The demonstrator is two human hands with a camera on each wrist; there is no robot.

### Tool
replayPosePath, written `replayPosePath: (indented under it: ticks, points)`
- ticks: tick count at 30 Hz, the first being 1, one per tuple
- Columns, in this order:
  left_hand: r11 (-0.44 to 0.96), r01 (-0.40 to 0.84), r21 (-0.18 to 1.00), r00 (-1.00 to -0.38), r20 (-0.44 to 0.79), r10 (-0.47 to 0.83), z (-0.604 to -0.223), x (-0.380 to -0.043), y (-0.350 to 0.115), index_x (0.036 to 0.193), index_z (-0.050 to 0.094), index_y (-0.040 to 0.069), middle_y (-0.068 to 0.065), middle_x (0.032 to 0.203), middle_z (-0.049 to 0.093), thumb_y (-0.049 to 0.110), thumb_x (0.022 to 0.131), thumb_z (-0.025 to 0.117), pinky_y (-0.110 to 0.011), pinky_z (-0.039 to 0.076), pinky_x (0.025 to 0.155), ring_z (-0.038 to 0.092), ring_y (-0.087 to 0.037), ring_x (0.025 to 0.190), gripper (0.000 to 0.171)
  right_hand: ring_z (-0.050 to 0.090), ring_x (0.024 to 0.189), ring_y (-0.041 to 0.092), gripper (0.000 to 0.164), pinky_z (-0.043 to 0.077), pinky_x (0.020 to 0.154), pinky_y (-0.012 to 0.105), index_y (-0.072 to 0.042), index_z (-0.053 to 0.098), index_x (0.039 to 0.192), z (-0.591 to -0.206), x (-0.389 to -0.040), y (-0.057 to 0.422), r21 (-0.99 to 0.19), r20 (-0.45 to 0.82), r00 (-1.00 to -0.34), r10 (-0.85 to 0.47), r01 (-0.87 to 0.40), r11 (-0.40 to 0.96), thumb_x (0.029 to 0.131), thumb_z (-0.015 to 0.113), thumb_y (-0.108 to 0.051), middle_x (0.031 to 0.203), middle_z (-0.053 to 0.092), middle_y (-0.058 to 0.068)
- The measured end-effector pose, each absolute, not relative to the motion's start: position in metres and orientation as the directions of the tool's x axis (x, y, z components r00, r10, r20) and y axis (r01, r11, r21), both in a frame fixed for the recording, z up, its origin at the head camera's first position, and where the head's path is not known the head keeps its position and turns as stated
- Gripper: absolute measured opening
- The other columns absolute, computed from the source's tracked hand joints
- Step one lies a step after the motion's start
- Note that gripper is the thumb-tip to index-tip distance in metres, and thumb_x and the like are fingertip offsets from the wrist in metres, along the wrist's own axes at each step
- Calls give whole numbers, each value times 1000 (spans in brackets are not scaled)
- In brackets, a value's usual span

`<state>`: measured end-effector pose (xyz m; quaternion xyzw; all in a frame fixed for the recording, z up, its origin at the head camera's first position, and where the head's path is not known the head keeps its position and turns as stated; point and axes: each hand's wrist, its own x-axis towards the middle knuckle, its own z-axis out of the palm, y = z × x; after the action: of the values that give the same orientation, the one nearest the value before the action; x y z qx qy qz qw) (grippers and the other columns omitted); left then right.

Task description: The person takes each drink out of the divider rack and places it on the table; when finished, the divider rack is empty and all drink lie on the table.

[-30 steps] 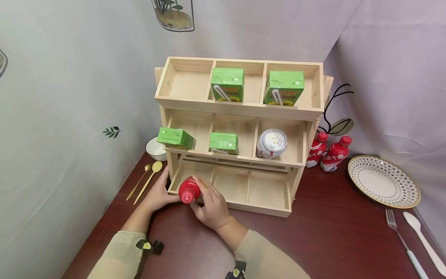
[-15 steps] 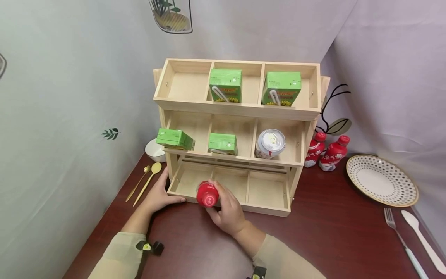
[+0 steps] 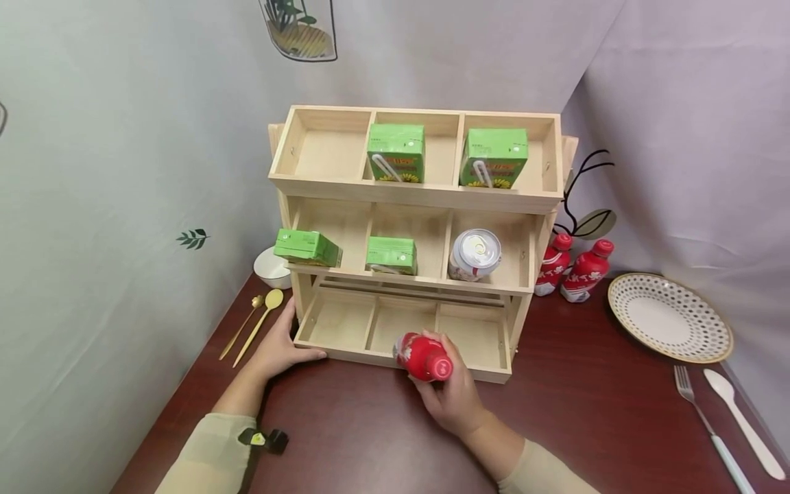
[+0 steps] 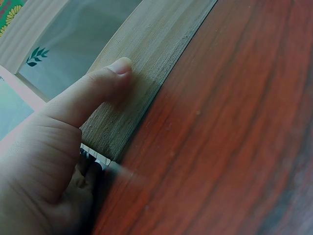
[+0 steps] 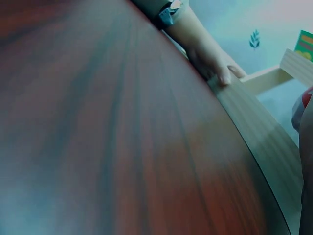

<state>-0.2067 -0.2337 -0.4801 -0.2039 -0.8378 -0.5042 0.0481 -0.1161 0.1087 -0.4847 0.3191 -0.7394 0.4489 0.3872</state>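
A red bottle (image 3: 426,357) is in my right hand (image 3: 455,396), tilted with its cap toward me. It overlaps the front board of the bottom tier, around the middle compartment. Only a sliver of the bottle (image 5: 307,98) shows in the right wrist view. My left hand (image 3: 279,351) grips the front left corner of the three-tier wooden shelf (image 3: 469,376). In the left wrist view its thumb lies along the front board (image 4: 142,54), while the other fingers go round the side, partly hidden. No items show in the bottom tier's compartments.
Green drink cartons (image 3: 397,152) and a can (image 3: 474,255) stand on the upper tiers. Two red bottles (image 3: 586,271), a dotted plate (image 3: 669,317), a fork (image 3: 703,412) and a white spoon (image 3: 743,422) are at right. A bowl (image 3: 271,267) and gold spoons (image 3: 262,322) lie left.
My right hand has carried the red bottle rightward along the bottom tier's front, and the bottle now leans more. The left hand keeps its place on the corner.
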Motion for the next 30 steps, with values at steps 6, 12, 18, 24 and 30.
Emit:
replayPosePath:
  ticks: [6,12,18,24,30]
  points:
    - [423,384,821,-914,274,300,-466,-200,-231,156,14,17,-9,153,30,19,54,97,-35,24,107,30,-25,136,131,54,117,26,66,38,102,26,20,39,128,-486,-104,140,-432,860,-499,-108,-824,366,91,68,-26,124,54,27]
    - [430,386,816,-914,273,302,-467,-200,-231,156,14,17,-9,154,28,19,54,97,-27,22,106,28,-24,137,131,53,120,27,69,37,103,27,28,30,127,-475,-92,159,-350,911,-405,-81,-861,368,91,67,-18,120,54,32]
    - [416,387,823,-913,278,299,-470,-201,-231,156,15,19,-10,153,30,19,53,97,-37,24,107,31,-25,136,131,53,121,26,72,37,103,26,30,27,127,-470,-80,177,-343,922,-386,-40,-858,382,91,68,-17,118,54,34]
    - [419,385,822,-914,277,296,-468,-201,-230,156,15,19,-9,154,29,19,54,97,-33,24,107,30,-25,137,132,53,122,22,77,39,101,24,29,25,127,-477,-71,200,-375,912,-410,8,-827,419,90,69,-21,120,55,33]
    - [428,385,818,-914,272,302,-468,-200,-229,156,13,18,-8,155,27,18,55,97,-21,22,104,28,-25,137,132,55,119,23,79,39,100,23,29,26,126,-476,-65,217,-383,912,-405,56,-797,467,89,72,-24,120,57,30]
